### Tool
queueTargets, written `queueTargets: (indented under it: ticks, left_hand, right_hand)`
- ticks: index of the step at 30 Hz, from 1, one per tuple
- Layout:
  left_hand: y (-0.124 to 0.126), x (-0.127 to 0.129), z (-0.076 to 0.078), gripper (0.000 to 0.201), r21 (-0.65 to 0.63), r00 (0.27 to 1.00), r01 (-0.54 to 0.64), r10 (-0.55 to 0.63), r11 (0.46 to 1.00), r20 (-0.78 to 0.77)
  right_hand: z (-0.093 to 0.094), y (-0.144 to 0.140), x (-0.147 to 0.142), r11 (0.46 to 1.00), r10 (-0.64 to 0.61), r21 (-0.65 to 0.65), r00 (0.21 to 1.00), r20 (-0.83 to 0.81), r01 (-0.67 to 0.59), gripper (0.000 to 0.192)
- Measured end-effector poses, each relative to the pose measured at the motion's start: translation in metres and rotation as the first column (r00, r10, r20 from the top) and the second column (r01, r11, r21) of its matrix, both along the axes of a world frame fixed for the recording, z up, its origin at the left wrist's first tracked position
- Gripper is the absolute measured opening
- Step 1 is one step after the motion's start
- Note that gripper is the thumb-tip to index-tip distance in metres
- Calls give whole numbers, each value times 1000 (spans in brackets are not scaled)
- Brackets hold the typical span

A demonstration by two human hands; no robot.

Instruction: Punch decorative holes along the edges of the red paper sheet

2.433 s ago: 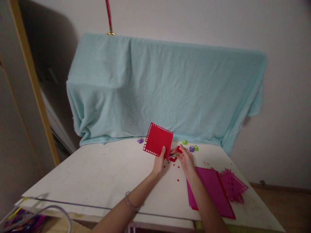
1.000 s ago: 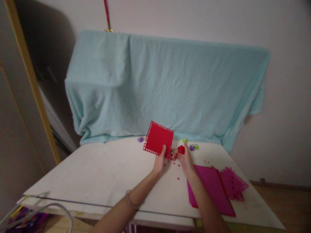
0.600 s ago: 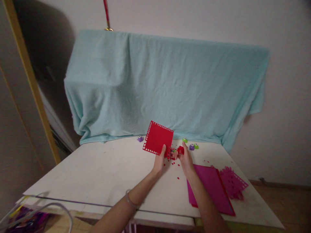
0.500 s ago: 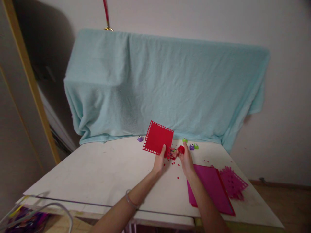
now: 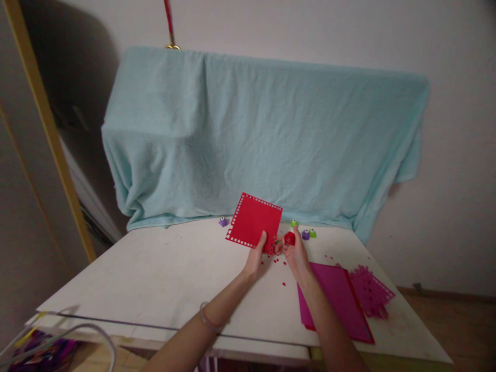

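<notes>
Red paper square sits pinched at its near right corner between my left hand's thumb and fingers, lifted off the white table and tilted so its punched, lacy border faces me. My right hand is closed around a small red punch, thumb on top of it, just beside that same corner of the square; whether the punch grips the paper's edge I cannot tell. Tiny red scraps lie scattered on the table beneath and between my hands. Behind the square a purple punch rests near the hem of the pale blue cloth, which drapes over something bulky along the back of the table. Past my right hand sit a green punch, another purple one and a second green one, close together. To my right forearm's side lies a stack of magenta sheets, with a fringed magenta piece just beyond it near the table's right edge
</notes>
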State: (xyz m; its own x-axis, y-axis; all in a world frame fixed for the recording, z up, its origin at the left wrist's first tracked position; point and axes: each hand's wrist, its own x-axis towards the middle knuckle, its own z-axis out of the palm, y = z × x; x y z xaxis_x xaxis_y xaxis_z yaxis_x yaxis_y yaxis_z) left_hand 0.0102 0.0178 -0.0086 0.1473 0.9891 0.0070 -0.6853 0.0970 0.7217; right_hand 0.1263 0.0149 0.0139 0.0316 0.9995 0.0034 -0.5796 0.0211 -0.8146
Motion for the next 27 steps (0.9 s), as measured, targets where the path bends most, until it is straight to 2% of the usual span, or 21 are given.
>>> queueTargets:
  ticks: [3,14,22,25,27]
  left_hand:
    - [0,0,0,47,31,999,-15,16,999,-33]
    - [2,2,-3,44,21,997,-66,66,998,30]
    - [-1,1,1,45,21,998,-55,56,998,-19]
    - [-4,3,3,44,59,998,-35,37,998,-44]
    - [-6,4,5,41,113,993,-55,66,992,-96]
  right_hand:
    - [0,-1,-2,1000,22,1,999,23,-22,54]
    - [3,-2,-6,998,52,-41,998,45,-51,53]
    - [-3,0,-5,999,40,5,999,32,-40,50]
    - [-5,1,-4,999,35,-4,998,56,-34,52]
    - [-5,1,-4,999,29,-20,997,65,-28,55]
